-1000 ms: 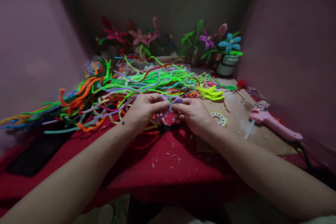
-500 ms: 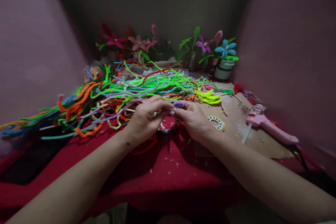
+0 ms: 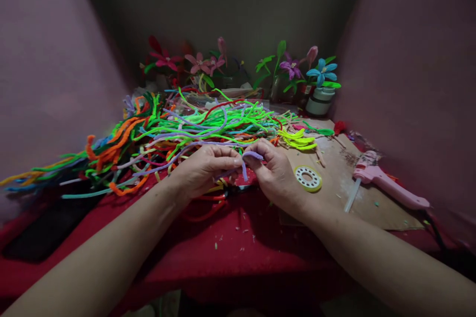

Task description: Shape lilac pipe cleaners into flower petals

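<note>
A short lilac pipe cleaner (image 3: 253, 155) is bent over between my two hands above the red cloth, one end hanging down. My right hand (image 3: 273, 171) pinches its bent part between thumb and fingers. My left hand (image 3: 206, 166) is closed beside it, thumb and fingertips pressed together at the pipe cleaner; a lilac length also shows under these fingers. Just behind the hands lies a big heap of pipe cleaners (image 3: 208, 126) in green, lilac, orange and other colours.
On the cardboard (image 3: 334, 168) at right lie a roll of tape (image 3: 308, 179) and a pink hot glue gun (image 3: 388, 183). Pipe-cleaner flowers (image 3: 292, 66) stand at the back, one in a pale jar (image 3: 320, 101). A dark flat object (image 3: 48, 228) lies at left on the red tablecloth (image 3: 223, 262).
My hands have drawn slightly apart, and more of the lilac pipe cleaner shows between them, with one end hanging down. The whole view has shifted a little.
</note>
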